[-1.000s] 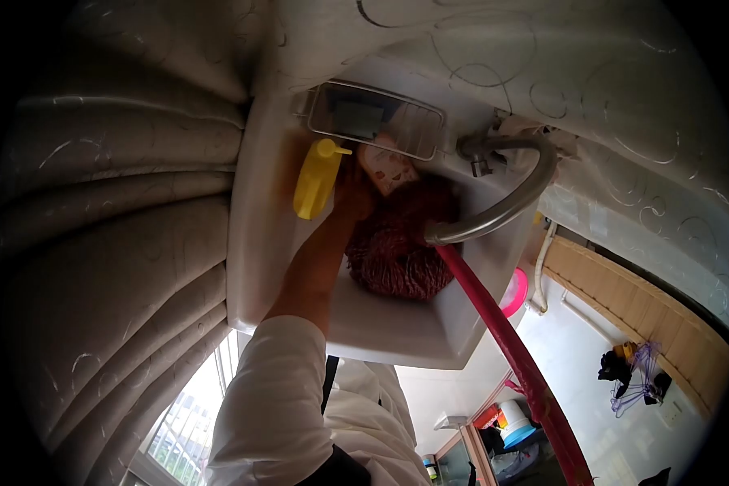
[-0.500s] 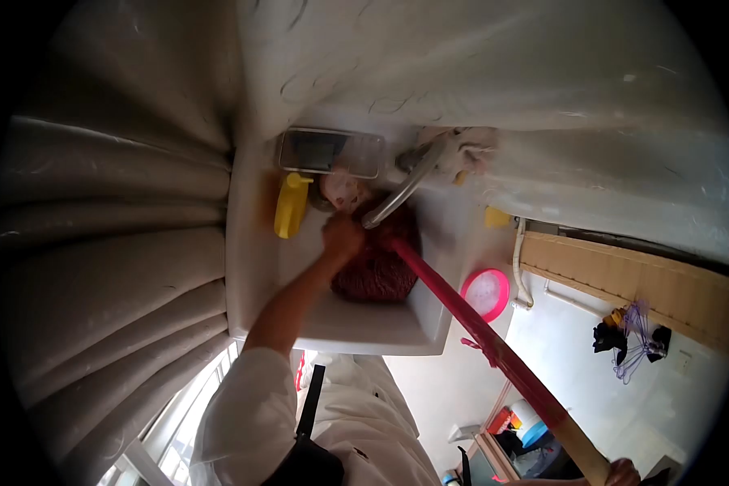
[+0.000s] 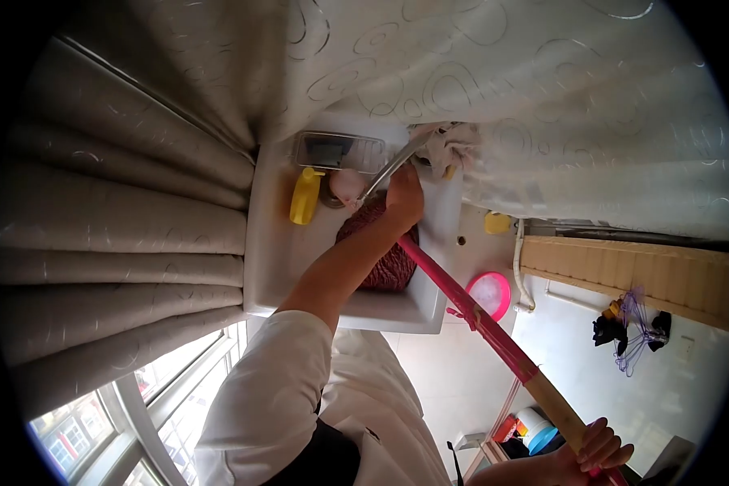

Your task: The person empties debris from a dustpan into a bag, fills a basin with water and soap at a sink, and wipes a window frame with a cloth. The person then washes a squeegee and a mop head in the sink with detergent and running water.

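A mop with a dark red string head (image 3: 393, 263) rests in the white sink (image 3: 279, 283), its long pink-wrapped handle (image 3: 478, 322) slanting out to the lower right. My right hand (image 3: 603, 449) is closed around the bare wooden part of that handle near its far end. Reaching over the mop head, my left hand (image 3: 405, 197) is at the base of the curved metal faucet (image 3: 389, 174). Its fingers are mostly hidden, so their grip on the faucet handle does not show.
On the sink's left side stands a yellow bottle (image 3: 304, 197), near a wire rack (image 3: 340, 152) and a pinkish round thing (image 3: 347, 186). A pink basin (image 3: 488, 296) sits on the floor to the right. Curtains (image 3: 121, 219) hang left and behind.
My left hand has moved from above the mop head, right and up to the faucet's base. My right hand has come further into view, still on the mop handle.
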### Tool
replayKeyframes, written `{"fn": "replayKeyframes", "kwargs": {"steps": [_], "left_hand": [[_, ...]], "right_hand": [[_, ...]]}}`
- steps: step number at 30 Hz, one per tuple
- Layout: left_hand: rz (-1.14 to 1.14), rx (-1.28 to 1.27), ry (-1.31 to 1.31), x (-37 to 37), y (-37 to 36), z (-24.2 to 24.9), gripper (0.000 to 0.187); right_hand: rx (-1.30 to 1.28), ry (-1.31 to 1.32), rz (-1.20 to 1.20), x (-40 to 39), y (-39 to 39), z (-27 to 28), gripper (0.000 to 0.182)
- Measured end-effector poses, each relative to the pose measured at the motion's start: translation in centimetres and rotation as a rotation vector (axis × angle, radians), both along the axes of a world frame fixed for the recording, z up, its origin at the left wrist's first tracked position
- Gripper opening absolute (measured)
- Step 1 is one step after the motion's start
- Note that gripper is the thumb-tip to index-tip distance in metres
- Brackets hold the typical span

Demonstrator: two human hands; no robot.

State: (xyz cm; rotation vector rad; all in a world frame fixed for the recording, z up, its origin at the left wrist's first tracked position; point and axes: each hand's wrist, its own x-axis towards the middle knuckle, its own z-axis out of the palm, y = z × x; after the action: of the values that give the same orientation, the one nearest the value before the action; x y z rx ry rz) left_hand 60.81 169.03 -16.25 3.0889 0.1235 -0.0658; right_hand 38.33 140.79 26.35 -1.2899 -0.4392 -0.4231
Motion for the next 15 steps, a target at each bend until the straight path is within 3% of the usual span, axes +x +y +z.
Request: {"fn": "replayKeyframes", "kwargs": {"steps": [4, 5, 7, 11, 14, 15], "left_hand": [[0.11, -0.142, 0.386, -2.2, 1.6, 5.6, 0.078], [0.097, -0.067, 0.371, -2.4, 1.3, 4.9, 0.08], [0.191, -0.2, 0.348, -1.4, 0.4, 0.0, 0.088], [0.187, -0.389, 0.345, -1.5, 1.7, -0.2, 0.089], [0.261, -0.672, 0.133, -4.3, 2.9, -0.8, 0.078], [0.336, -0.742, -0.018, -6.4, 2.9, -3.3, 0.058]], "right_hand": [[-0.058, -0.006, 0.032, -0.8, 0.0, 0.1, 0.041], [-0.045, -0.012, 0.023, -1.0, 0.1, 0.0, 0.04], [-0.042, -0.014, 0.028, -1.0, 0.4, 0.2, 0.04], [-0.04, -0.016, 0.012, -0.9, 1.5, 0.4, 0.037], [-0.01, -0.022, 0.001, -0.8, 2.0, 0.2, 0.035], [-0.001, -0.02, -0.003, -0.8, 1.8, 0.2, 0.034]]}}
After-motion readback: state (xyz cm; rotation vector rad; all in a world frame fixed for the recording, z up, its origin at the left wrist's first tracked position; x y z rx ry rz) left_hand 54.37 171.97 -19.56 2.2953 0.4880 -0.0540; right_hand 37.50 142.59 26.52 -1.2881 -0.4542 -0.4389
